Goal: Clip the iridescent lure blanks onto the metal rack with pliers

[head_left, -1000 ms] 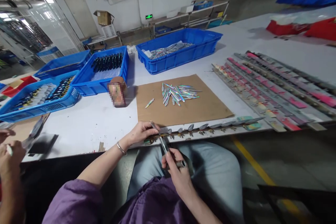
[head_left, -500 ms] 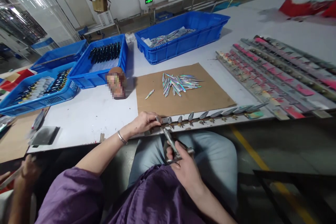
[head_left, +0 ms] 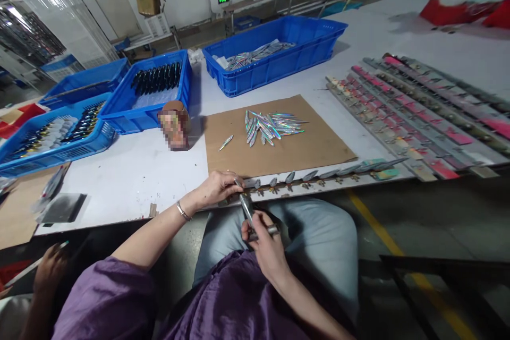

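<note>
My left hand (head_left: 220,187) is closed at the left end of a long clamp strip (head_left: 314,186) on the table's front edge. Its fingertips pinch a small grey piece (head_left: 239,183), largely hidden by the fingers. Grey fish-shaped blanks (head_left: 309,175) stand in a row along the strip, with brass-coloured wing nuts below them. In my right hand (head_left: 266,244), over my lap, is a T-shaped metal tool (head_left: 247,208); its tip meets the strip beside my left fingertips. Beyond the strip, shiny silver fish-shaped pieces (head_left: 271,126) lie on brown cardboard (head_left: 319,151), one apart at the left.
Blue bins (head_left: 274,74) stand at the back and left, holding silver or dark pieces. More strips (head_left: 402,111) with grey and pink parts lie at the right. A dark block (head_left: 64,208) sits at the left edge. Another person's hand (head_left: 51,268) is at lower left.
My right hand has moved left and the tool's tip has come up to the strip by my left fingers. My left hand has stayed nearly in place. The other person's hand has shifted.
</note>
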Tool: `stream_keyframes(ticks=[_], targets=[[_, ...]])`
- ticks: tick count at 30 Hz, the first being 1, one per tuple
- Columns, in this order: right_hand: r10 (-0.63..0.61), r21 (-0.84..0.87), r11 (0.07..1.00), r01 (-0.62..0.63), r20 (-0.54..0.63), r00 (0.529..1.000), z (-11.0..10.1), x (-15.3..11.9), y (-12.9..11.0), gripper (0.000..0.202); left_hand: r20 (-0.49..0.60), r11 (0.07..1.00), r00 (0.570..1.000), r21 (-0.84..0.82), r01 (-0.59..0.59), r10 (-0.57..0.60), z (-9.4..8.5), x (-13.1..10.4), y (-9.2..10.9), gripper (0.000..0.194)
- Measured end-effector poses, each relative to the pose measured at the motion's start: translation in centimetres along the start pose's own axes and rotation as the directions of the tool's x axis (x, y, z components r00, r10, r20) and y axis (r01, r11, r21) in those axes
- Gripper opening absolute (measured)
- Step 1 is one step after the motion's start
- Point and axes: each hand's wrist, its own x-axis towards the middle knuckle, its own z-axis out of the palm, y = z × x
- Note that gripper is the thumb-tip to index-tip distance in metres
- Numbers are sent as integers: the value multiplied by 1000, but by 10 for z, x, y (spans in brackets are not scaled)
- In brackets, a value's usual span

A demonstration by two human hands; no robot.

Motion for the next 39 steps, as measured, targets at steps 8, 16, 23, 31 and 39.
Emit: stream_keyframes(ticks=[8, 16, 23, 31, 39], targets=[[-109, -274, 954, 119, 52, 993, -5, 7, -1, 48, 5, 998, 999, 41, -51, 51, 1, 1, 5, 44], [-553, -821, 423, 382, 100, 827, -22, 3, -10, 42, 7, 996, 999, 71, -48, 48, 4, 2, 3, 40], [-371, -906, 302, 296, 174, 912, -12, -3, -12, 40, -17, 997, 998, 52, -57, 58, 5, 1, 4, 42], [-57, -205, 975, 82, 124, 991, -6, 10, -3, 36, -16, 997, 1000, 81, 15, -13, 7, -1, 1, 42], [-208, -285, 935, 209, 36, 978, -26, 13, -8, 32, -6, 989, 995, 109, 97, -97, 8, -4, 5, 32]])
